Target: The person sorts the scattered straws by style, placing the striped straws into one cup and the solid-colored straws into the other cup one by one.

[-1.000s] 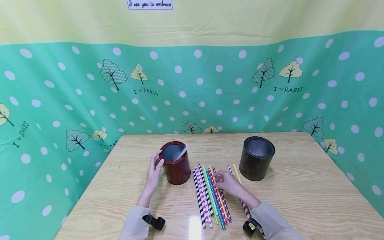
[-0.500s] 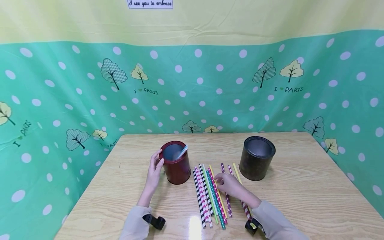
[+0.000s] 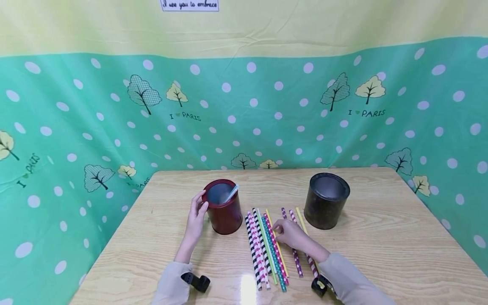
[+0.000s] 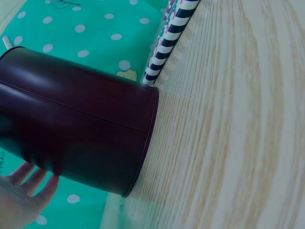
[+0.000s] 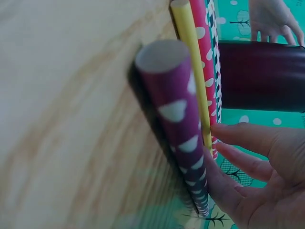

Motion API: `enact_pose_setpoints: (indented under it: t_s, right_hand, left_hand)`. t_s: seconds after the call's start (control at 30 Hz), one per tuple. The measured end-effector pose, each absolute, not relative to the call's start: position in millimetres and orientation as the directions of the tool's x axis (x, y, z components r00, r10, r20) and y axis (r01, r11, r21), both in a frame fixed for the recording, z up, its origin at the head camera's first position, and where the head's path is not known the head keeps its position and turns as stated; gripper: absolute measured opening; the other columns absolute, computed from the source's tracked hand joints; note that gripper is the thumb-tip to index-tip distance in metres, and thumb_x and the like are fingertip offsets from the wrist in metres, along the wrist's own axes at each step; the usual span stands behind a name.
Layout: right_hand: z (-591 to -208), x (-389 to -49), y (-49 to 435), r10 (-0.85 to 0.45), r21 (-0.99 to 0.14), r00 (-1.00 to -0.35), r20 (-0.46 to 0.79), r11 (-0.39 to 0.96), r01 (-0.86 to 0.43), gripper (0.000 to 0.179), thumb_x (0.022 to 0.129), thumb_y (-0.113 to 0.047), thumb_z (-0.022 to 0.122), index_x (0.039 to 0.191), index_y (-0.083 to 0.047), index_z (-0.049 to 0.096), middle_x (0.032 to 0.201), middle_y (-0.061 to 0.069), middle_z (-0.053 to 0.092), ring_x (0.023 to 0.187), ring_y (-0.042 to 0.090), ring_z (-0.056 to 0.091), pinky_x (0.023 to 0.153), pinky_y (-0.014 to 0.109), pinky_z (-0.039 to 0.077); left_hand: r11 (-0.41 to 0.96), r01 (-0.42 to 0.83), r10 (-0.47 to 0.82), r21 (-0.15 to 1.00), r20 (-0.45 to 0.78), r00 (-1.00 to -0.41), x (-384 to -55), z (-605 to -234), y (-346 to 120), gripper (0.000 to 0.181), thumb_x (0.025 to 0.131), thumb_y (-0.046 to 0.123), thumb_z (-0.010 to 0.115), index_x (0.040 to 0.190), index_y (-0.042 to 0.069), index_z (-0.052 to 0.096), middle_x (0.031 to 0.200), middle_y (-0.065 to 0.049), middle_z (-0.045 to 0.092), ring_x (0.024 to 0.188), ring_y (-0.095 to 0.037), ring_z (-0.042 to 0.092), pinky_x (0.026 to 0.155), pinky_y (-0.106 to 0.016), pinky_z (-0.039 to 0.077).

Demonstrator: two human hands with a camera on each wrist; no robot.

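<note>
My left hand (image 3: 196, 217) rests its fingertips on the side of a dark red can (image 3: 225, 219), near the rim. A pale blue straw (image 3: 232, 193) leans inside that can. To its right lies a row of patterned straws (image 3: 256, 254), striped, dotted and plain. At the row's right edge my right hand (image 3: 292, 236) touches a yellow straw (image 5: 193, 62) with a fingertip. Another finger extends down between it and a purple straw (image 5: 174, 102) with white hearts. The purple straw lies apart from the row, partly hidden under the hand in the head view.
A dark brown can (image 3: 325, 212) stands at the right. Close to it lie a maroon-striped straw (image 3: 311, 266) and a second yellow straw (image 3: 301, 219), partly beneath the right forearm. A green dotted cloth (image 3: 251, 110) hangs behind the wooden table (image 3: 381, 237).
The purple heart-patterned straw has moved right, away from the row, its near end swinging furthest. My right hand has shifted slightly right. The left hand and both cans have stayed put.
</note>
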State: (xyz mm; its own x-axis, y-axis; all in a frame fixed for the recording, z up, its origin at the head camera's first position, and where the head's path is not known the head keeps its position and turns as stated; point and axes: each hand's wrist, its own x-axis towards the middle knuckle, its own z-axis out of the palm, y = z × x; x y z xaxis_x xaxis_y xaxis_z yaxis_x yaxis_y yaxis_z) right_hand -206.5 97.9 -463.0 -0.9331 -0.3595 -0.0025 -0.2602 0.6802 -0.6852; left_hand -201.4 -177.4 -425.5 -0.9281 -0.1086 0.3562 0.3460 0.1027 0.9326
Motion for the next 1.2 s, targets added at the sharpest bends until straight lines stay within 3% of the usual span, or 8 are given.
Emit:
enact_pose_setpoints:
  t_s: [0.27,0.7,1.0,1.2]
  right_hand:
    - [-463.2,-208.5,98.7,-0.367,-0.673,-0.93,0.019,0.683,-0.284,0.022,0.067,0.001,0.068,0.089,0.0,0.062,0.068,0.002,0.05,0.058,0.01,0.042,0.049,0.02,0.035]
    - [-462.7,-205.6,98.8,-0.324,-0.687,-0.941,-0.098,0.706,-0.172,0.026,0.072,0.001,0.067,0.097,0.0,0.064,0.062,0.001,0.046,0.05,0.011,0.042,0.044,0.02,0.031]
    - [-462.6,-203.9,98.6,-0.317,-0.665,-0.948,-0.038,0.715,-0.213,0.025,0.068,0.003,0.067,0.093,0.0,0.065,0.061,0.0,0.046,0.048,0.009,0.041,0.042,0.02,0.031]
    - [-463.3,-202.7,99.4,-0.28,-0.704,-0.958,-0.065,0.693,-0.155,0.026,0.068,0.003,0.067,0.094,-0.001,0.064,0.061,0.001,0.048,0.05,0.011,0.043,0.043,0.021,0.033]
  left_hand:
    - [0.102,0.349,-0.11,0.932,0.359,-0.927,-201.4,-425.2,-177.3,0.038,0.092,0.0,0.039,0.128,-0.004,0.032,0.106,0.0,0.045,0.095,-0.001,0.046,0.082,-0.012,0.037]
    - [0.108,0.364,-0.105,0.925,0.375,-0.921,-201.3,-427.3,-178.2,0.037,0.092,0.0,0.038,0.128,-0.005,0.032,0.107,-0.002,0.045,0.095,-0.001,0.046,0.081,-0.012,0.038]
    - [0.101,0.373,-0.107,0.922,0.383,-0.918,-201.5,-427.1,-178.1,0.037,0.091,-0.002,0.038,0.127,-0.006,0.032,0.106,-0.003,0.045,0.094,-0.001,0.046,0.081,-0.012,0.038]
    - [0.107,0.37,-0.107,0.923,0.381,-0.918,-201.6,-426.7,-178.0,0.037,0.091,-0.002,0.039,0.128,-0.006,0.033,0.108,-0.005,0.045,0.094,-0.001,0.046,0.081,-0.012,0.038]
